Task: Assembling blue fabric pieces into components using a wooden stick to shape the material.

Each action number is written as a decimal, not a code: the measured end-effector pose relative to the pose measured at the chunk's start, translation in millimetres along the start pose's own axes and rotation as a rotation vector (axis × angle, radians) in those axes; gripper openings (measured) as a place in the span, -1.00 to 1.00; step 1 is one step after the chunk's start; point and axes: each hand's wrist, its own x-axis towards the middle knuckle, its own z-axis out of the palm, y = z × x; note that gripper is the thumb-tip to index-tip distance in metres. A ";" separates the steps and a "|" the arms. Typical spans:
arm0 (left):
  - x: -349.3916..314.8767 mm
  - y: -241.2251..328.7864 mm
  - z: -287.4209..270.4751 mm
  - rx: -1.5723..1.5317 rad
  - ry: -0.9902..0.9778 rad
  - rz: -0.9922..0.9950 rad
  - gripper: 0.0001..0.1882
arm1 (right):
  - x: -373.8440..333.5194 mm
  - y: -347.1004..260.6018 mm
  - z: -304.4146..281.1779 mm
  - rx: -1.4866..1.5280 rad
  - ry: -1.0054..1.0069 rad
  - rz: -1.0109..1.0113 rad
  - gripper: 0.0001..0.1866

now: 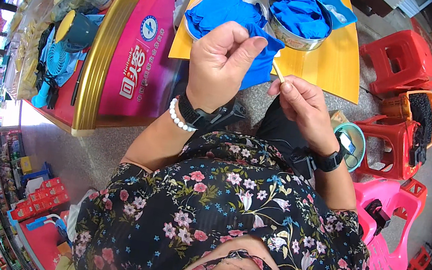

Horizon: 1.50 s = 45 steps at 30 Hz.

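Speckled grey floor (83,147) spreads beneath the room, with a red plastic stool (400,58) and a pink chair (394,254) on the right. On the left, beyond a bright pink panel (132,64), stand a dark mug (76,33) and a small blue fan (57,61).

Ahead of the person is a yellow tabletop (342,69). Toward its left edge sits a pale bowl (187,30) heaped with blue cloth (221,13); just right of it, nearer the far right corner, a round tin (301,43) holds more folded blue fabric (300,15). A light blue basket (343,25) with something clear inside lies beside the tin, at the right edge.

The left hand (223,59) is nearly closed, fingers curled and thumb against the forefinger, gripping a loose blue piece (260,67) that hangs across the near edge of the tabletop. The right hand (300,99) pinches a thin pale stick (278,71) between thumb and fingers, just beyond that same edge. The stick's far end meets the hanging piece in this view; whether they touch I cannot tell.
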 end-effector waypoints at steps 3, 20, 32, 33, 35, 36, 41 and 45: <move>-1.3 3.3 0.1 0.056 -0.045 -0.024 -0.74 | 1.0 4.1 -1.8 -0.045 0.032 -0.044 -0.70; -5.3 7.7 4.2 -0.276 -0.096 -0.225 -0.92 | 3.8 3.6 5.5 -0.147 0.051 -0.125 -0.75; -5.8 -5.1 0.9 0.072 -0.001 0.004 -0.68 | 2.9 3.9 3.6 -0.034 0.045 -0.078 -0.74; -5.7 -8.1 1.0 0.153 -0.022 0.029 -0.64 | 2.8 4.6 3.7 -0.025 0.041 -0.075 -0.74; -3.7 -8.8 -1.2 0.192 -0.060 0.049 -0.64 | 3.1 6.3 3.5 -0.002 0.036 -0.059 -0.74; -2.6 -7.8 -1.6 0.230 -0.099 0.070 -0.65 | 3.1 6.6 3.2 0.021 0.031 -0.043 -0.74; -3.3 -0.9 -1.0 0.190 -0.094 0.060 -0.66 | 4.1 5.0 8.5 0.006 0.066 -0.069 -0.75; -5.0 -10.0 -6.4 0.041 -0.109 -0.035 -0.65 | 4.0 2.3 9.2 0.008 0.035 -0.029 -0.75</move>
